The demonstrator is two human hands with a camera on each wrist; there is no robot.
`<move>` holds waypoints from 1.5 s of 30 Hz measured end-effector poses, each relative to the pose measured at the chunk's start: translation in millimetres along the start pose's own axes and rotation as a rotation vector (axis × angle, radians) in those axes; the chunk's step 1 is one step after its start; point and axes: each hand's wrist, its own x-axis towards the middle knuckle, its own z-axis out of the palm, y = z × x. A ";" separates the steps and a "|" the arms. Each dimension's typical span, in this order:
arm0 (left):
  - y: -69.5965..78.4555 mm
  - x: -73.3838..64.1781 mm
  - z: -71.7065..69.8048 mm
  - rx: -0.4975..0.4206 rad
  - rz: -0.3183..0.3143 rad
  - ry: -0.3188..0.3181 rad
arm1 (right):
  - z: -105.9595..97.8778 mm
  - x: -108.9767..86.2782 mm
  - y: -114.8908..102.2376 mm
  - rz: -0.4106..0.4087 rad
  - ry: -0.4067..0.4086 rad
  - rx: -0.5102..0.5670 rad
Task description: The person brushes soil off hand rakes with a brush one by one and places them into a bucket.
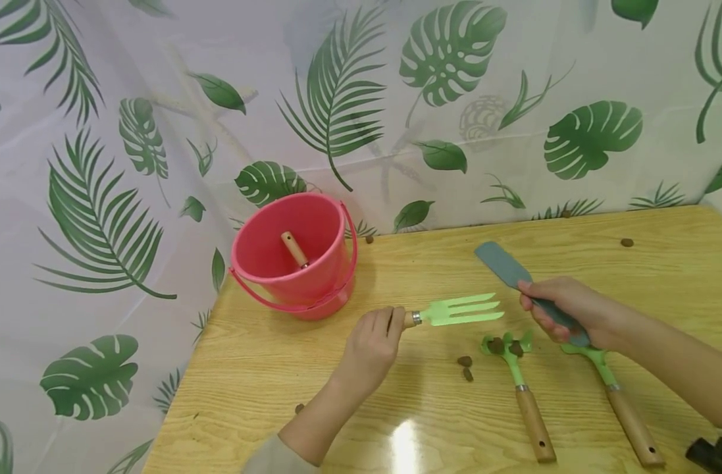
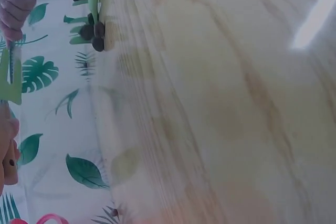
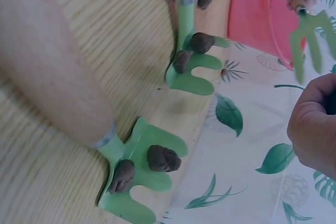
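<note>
Surface: a table (image 1: 248, 375) with yellowish wood grain and a bright glare patch near its front edge. Behind it and to the left we note a pale cloth (image 1: 254, 46) printed with green leaves. A pink bucket (image 1: 324, 273) stands upright at the back left, a wooden handle (image 1: 293, 249) leaning inside. Small brown lumps (image 1: 464, 361) are scattered over the wood; two tools with wooden handles, a green rake (image 1: 534, 421) and a green-headed tool (image 1: 633, 424) beside it, lie at the front right, brown lumps on both heads.

Orientation: we record the green fork (image 1: 449, 312) above the table, between bucket and spatula, tines pointing right, long axis nearly parallel to the table's back edge. The grey spatula (image 1: 503, 264) slants, its blade aimed far and left, its handle end near and right, over the green-headed tool.

Appearance: the fork is light green, with three slender tines, a silvery collar and a wooden handle mostly covered. The spatula is a plain blue-grey, with a flat blade, rounded at the tip.

Hands: we see the left hand (image 1: 372, 341) gripping the fork's handle, and the right hand (image 1: 565, 306) clasping the spatula's handle.
</note>
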 end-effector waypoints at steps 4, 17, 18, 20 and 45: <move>-5.5 -3.7 6.6 -0.025 0.018 0.038 | 1.5 -4.6 -0.2 -0.033 -0.022 0.045; -13.4 -10.1 14.9 -0.026 -0.031 0.052 | 30.3 -6.1 -4.5 -0.056 -0.171 0.157; -13.6 -9.9 15.2 -0.025 -0.032 0.057 | 34.5 -5.4 -5.2 -0.050 -0.171 0.156; -13.6 -9.9 16.0 -0.027 -0.033 0.067 | 43.1 -3.9 -6.5 -0.031 -0.176 0.159; -10.6 -8.8 24.1 -0.025 -0.088 0.134 | 102.4 13.8 -18.8 0.029 -0.144 0.285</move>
